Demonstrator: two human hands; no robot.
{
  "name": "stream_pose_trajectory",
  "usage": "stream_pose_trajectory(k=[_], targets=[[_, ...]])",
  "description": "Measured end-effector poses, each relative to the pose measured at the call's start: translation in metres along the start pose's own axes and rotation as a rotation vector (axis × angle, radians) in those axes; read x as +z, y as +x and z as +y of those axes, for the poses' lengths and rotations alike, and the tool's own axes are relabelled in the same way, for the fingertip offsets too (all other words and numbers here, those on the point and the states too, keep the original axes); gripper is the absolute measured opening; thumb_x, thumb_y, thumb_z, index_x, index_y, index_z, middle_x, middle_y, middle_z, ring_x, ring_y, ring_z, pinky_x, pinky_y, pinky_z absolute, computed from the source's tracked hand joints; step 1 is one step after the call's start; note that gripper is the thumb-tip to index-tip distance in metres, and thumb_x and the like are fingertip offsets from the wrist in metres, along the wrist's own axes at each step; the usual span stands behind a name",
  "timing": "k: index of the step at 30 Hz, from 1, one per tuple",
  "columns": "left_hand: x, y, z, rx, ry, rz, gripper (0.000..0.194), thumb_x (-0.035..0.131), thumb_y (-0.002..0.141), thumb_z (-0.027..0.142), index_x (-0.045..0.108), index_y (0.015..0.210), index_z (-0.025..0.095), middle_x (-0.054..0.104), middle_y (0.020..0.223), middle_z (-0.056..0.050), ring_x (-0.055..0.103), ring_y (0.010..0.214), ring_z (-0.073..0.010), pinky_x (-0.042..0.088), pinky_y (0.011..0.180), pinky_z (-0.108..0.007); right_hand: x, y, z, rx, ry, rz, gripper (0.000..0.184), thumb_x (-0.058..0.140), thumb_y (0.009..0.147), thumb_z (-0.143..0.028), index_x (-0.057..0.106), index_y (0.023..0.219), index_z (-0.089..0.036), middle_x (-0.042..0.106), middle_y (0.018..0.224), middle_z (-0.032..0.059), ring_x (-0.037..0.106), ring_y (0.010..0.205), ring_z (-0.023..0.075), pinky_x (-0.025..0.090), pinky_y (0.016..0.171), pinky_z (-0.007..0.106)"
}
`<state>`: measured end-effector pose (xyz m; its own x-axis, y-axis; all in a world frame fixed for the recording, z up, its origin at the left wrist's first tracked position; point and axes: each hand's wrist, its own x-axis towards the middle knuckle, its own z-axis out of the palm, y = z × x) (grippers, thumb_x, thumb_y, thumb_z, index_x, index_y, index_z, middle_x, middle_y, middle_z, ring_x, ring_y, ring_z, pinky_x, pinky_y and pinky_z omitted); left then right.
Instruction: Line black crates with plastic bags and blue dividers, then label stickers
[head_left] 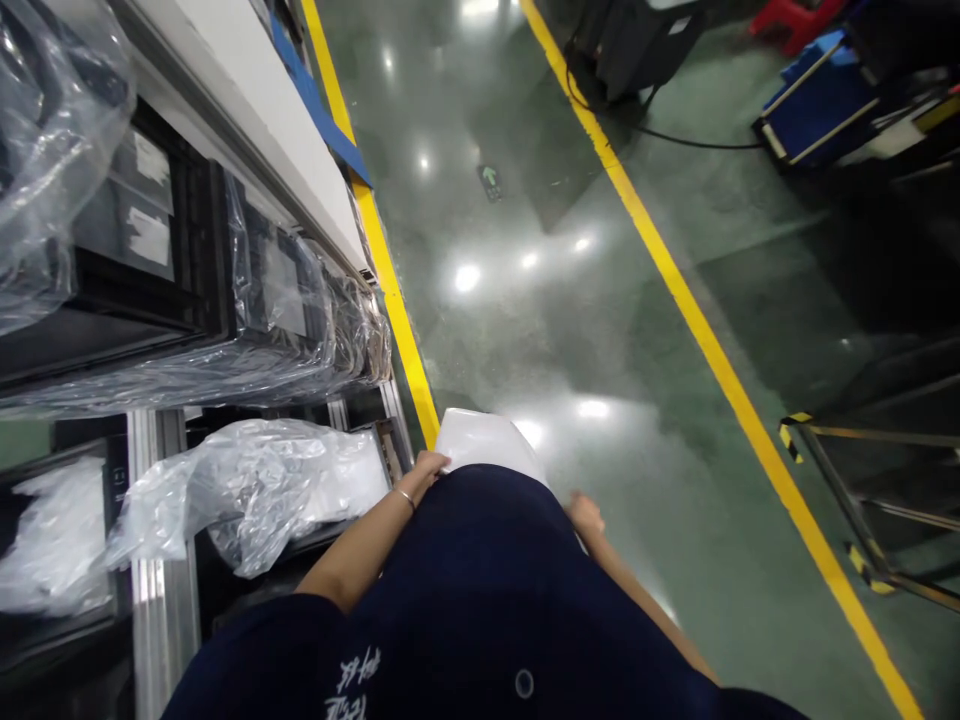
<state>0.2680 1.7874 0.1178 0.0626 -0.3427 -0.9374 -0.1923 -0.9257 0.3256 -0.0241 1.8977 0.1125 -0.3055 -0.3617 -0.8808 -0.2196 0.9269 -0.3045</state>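
Note:
I hold a flat white sheet-like object (486,440) low in front of my body, above the green floor. My left hand (427,468) grips its left edge with fingers curled over it; a thin bracelet sits on that wrist. My right hand (586,515) is at the object's right side, partly hidden behind my dark blue shirt (480,600), fingers closed against the object's lower right edge. Most of the white object is hidden by my torso.
A metal rack (161,560) at the left holds black trays (112,270) wrapped in clear plastic and loose plastic bags (247,490). Yellow floor lines (697,320) border a glossy green aisle. A yellow-black striped metal frame (847,500) stands at the right, blue bins (817,100) at the far right.

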Motion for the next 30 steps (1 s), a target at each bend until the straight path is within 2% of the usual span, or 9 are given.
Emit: stream_pose_trajectory(k=[2, 5, 7, 9, 12, 17, 21, 27, 30], targets=[[0.006, -0.005, 0.021, -0.004, -0.031, 0.047, 0.025, 0.057, 0.089, 0.030, 0.059, 0.106, 0.012, 0.062, 0.100, -0.006, 0.062, 0.083, -0.0145, 0.055, 0.071, -0.031, 0.009, 0.005, -0.023, -0.173, -0.098, -0.002, 0.051, 0.062, 0.077, -0.036, 0.052, 0.125, -0.023, 0.044, 0.141, 0.0109, 0.040, 0.131, 0.0288, 0.038, 0.104, 0.039], [0.015, -0.017, 0.058, 0.074, -0.107, 0.073, 0.014, 0.059, 0.087, 0.020, 0.059, 0.097, 0.011, 0.063, 0.090, -0.003, 0.061, 0.073, -0.0107, 0.054, 0.066, -0.026, 0.034, 0.007, -0.061, -0.476, -0.518, -0.093, 0.076, 0.066, 0.074, -0.037, 0.038, 0.141, -0.016, 0.042, 0.144, 0.0144, 0.039, 0.132, 0.0287, 0.030, 0.110, 0.040], [0.018, -0.028, 0.083, 0.140, -0.164, 0.082, 0.012, 0.065, 0.080, 0.013, 0.059, 0.090, 0.010, 0.063, 0.080, -0.001, 0.061, 0.066, -0.0099, 0.053, 0.064, -0.025, 0.050, 0.003, -0.083, -0.565, -0.732, -0.114, 0.068, 0.061, 0.079, -0.033, 0.041, 0.140, -0.011, 0.050, 0.136, 0.0190, 0.047, 0.126, 0.0306, 0.031, 0.107, 0.043], [0.016, -0.040, 0.109, 0.199, -0.219, 0.080, 0.017, 0.069, 0.072, 0.006, 0.059, 0.086, 0.009, 0.061, 0.071, 0.000, 0.060, 0.062, -0.0108, 0.054, 0.064, -0.025, 0.058, -0.002, -0.103, -0.607, -0.753, -0.097, 0.049, 0.048, 0.088, -0.026, 0.049, 0.134, -0.011, 0.059, 0.124, 0.0187, 0.055, 0.117, 0.0283, 0.034, 0.103, 0.041], [0.001, -0.060, 0.152, 0.298, -0.307, 0.035, 0.021, 0.071, 0.068, 0.004, 0.060, 0.086, 0.009, 0.060, 0.066, -0.001, 0.061, 0.063, -0.0126, 0.056, 0.067, -0.026, 0.049, -0.013, -0.139, -0.740, -0.785, -0.085, 0.038, 0.035, 0.092, -0.021, 0.060, 0.120, -0.012, 0.064, 0.117, 0.0149, 0.059, 0.109, 0.0224, 0.038, 0.095, 0.030], [-0.041, -0.107, 0.226, 0.500, -0.452, -0.072, 0.019, 0.069, 0.068, 0.006, 0.061, 0.085, 0.012, 0.061, 0.066, 0.000, 0.062, 0.064, -0.0108, 0.058, 0.075, -0.029, -0.022, -0.053, -0.221, -0.960, -0.869, -0.073, 0.038, 0.036, 0.092, -0.035, 0.067, 0.089, -0.012, 0.070, 0.088, 0.0107, 0.062, 0.082, 0.0186, 0.042, 0.072, 0.024], [-0.062, -0.160, 0.261, 0.646, -0.512, -0.169, 0.009, 0.064, 0.072, 0.007, 0.061, 0.080, 0.011, 0.062, 0.065, -0.001, 0.062, 0.062, -0.0100, 0.058, 0.077, -0.030, -0.099, -0.110, -0.276, -1.198, -0.876, 0.131, 0.042, 0.034, 0.091, -0.043, 0.062, 0.078, -0.014, 0.066, 0.072, 0.0088, 0.058, 0.067, 0.0178, 0.038, 0.060, 0.025], [-0.092, -0.226, 0.265, 0.897, -0.415, -0.312, 0.011, 0.058, 0.080, 0.018, 0.061, 0.085, 0.009, 0.067, 0.074, -0.007, 0.066, 0.068, -0.0141, 0.056, 0.072, -0.028, -0.177, -0.210, -0.317, -1.300, -1.106, 0.535, 0.037, 0.034, 0.091, -0.039, 0.063, 0.087, -0.017, 0.066, 0.073, 0.0085, 0.059, 0.065, 0.0197, 0.037, 0.061, 0.027], [-0.099, -0.245, 0.256, 1.281, -0.373, -0.052, 0.034, 0.061, 0.080, 0.034, 0.058, 0.107, 0.014, 0.068, 0.100, -0.010, 0.067, 0.087, -0.0179, 0.054, 0.084, -0.034, -0.190, -0.250, -0.329, -1.289, -1.266, 0.612, 0.033, 0.034, 0.092, -0.035, 0.063, 0.090, -0.018, 0.068, 0.078, 0.0078, 0.061, 0.069, 0.0197, 0.036, 0.063, 0.028]])
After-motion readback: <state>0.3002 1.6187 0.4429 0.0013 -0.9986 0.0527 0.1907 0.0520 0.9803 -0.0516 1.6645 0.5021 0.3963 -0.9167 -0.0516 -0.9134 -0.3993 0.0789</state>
